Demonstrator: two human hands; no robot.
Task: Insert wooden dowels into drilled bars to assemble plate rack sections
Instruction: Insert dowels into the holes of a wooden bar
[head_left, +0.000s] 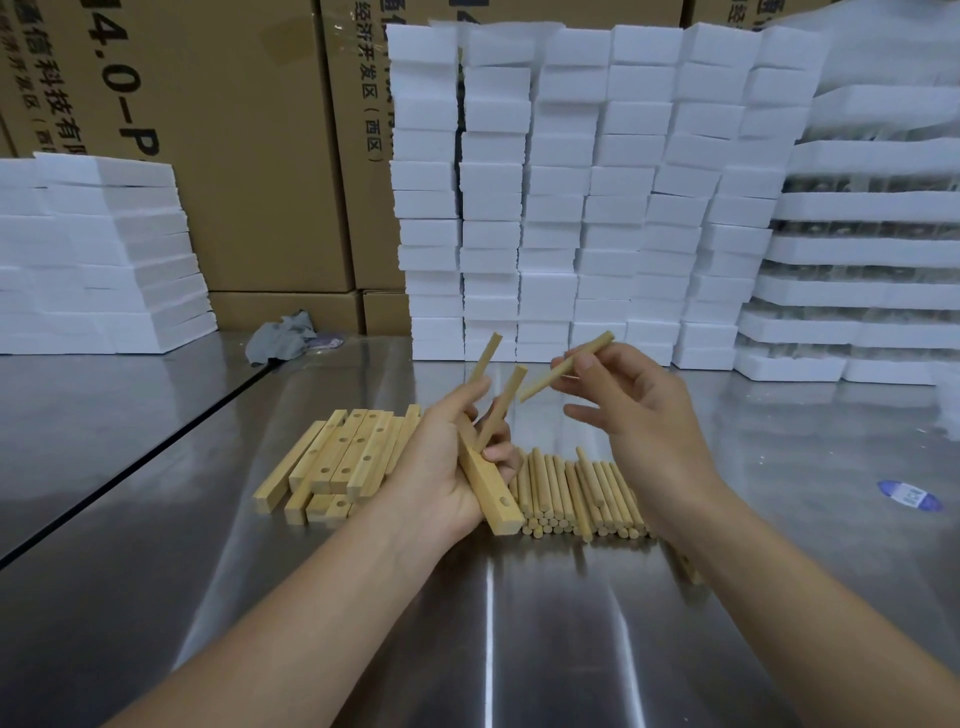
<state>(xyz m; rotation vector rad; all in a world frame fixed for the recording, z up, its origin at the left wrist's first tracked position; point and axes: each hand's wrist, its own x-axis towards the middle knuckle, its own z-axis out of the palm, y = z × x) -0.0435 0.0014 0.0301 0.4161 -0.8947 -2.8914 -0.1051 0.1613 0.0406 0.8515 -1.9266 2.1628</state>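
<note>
While left hand (441, 467) grips bar (491, 493), seemingly two-doweled, right hand (639, 410) pinches dowel (566, 366).

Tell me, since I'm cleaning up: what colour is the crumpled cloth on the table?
Grey; the crumpled cloth shows in the head view, by the cardboard boxes.

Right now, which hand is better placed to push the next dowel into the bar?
The right hand: it already pinches a loose dowel just above the bar, which the left hand steadies.
</note>
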